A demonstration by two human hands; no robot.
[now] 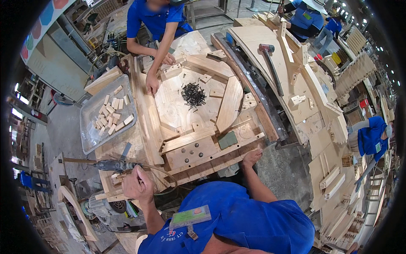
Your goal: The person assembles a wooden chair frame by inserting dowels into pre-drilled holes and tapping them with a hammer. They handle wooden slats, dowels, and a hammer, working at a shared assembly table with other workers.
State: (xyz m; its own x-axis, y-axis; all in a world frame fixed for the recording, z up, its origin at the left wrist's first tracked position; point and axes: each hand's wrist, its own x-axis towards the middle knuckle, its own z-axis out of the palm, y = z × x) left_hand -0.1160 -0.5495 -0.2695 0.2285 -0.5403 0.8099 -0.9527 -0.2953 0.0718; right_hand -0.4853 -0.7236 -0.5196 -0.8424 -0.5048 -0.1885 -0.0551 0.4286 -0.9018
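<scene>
Frame (230, 103): thick pale wood pieces set in a many-sided ring on the bench (109, 149), between the wearer and a co-worker (154, 19). Probably rigid, fairly heavy and dry rather than slippery; corners look like the weak spots, so hold it by the thick straight pieces on opposite sides.
Left hand (138, 185): fingers folded into a loose fist, just beside the drill; whether anything is inside it, I cannot tell.
Right hand (253, 156): fingers partly bent, by the right end of the front rail; touching or slightly apart, and holding or not, I cannot tell.
Drill (112, 165): grey, lying at the bench's near left corner; likely hard and dense, best taken round its thick body.
Front rail (245, 143): straight strip with dark holes along the near edge; should be stiff, easiest to grasp at its end.
Screws (193, 94): black, heaped loose inside the ring; light, easily scattered, suited to a fingertip pinch.
Tray (86, 137): clear, left of the frame, holding small wood blocks (111, 109); its thin walls may flex, so lift by both rims.
</scene>
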